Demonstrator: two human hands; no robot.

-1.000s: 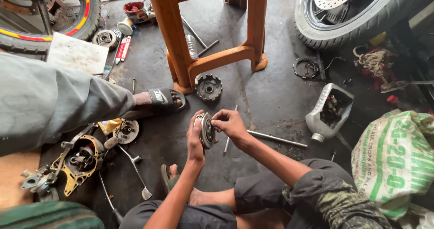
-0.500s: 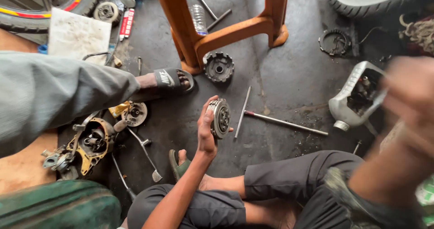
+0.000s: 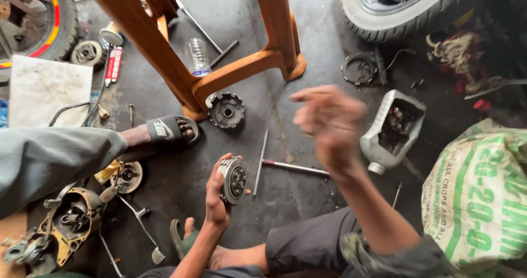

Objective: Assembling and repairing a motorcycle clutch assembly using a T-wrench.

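My left hand holds a round metal clutch pack upright on its edge, just above the dark floor. My right hand is lifted toward the camera, blurred, fingers apart and holding nothing. It hovers over a T-handle wrench that lies on the floor beside the clutch pack. A toothed clutch basket rests farther out, by the foot of an orange stool.
Another person's grey-sleeved leg and sandalled foot reach in from the left. An engine cover and a kick lever lie at the lower left. On the right are a cut plastic jug of small parts, a green-printed sack and a motorcycle tyre.
My right hand has let go of the clutch pack and swung up and to the right. My left hand keeps holding the pack in the same place.
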